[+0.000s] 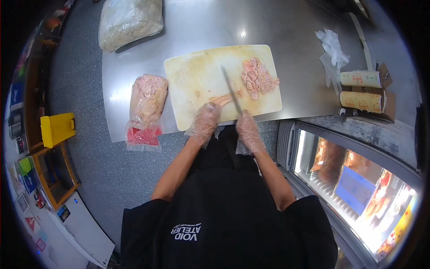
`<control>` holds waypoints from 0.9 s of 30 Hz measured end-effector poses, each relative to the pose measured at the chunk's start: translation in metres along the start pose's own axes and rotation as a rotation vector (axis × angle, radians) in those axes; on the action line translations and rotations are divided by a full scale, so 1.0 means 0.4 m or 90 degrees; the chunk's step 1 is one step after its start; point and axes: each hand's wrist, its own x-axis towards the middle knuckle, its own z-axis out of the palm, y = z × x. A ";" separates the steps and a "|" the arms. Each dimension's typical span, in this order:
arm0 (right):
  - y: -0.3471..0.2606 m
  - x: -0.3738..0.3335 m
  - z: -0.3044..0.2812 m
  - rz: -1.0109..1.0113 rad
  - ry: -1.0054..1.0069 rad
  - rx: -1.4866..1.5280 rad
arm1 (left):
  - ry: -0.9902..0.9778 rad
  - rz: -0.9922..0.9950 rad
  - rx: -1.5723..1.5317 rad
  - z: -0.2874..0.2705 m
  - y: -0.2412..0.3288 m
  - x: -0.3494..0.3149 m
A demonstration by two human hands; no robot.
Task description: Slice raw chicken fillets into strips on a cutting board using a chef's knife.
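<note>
Both my hands wear clear plastic gloves at the near edge of a white cutting board. My left hand is closed on a strip of raw meat, pressing it against the board. A knife is gripped by its handle in my right hand; its blade points away from me, just right of the strip. Small scraps lie beside the blade. On the board's right side sits a pile of cut raw meat pieces. Left of the board, a clear bag of raw meat lies on the steel table.
The steel table carries a large wrapped bag at the far left. Crumpled plastic gloves and two rolls lie at the right. A lit display case stands near right; a yellow bin is at the left.
</note>
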 end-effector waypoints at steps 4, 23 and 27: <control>-0.007 -0.037 -0.004 0.034 -0.006 -0.062 | 0.004 0.042 0.125 -0.004 -0.001 0.001; -0.058 0.041 0.006 -0.191 -0.086 -0.076 | 0.116 0.003 -0.048 0.015 -0.020 -0.029; 0.028 -0.058 0.016 -0.286 -0.024 -0.058 | 0.074 -0.061 -0.124 0.039 -0.036 -0.010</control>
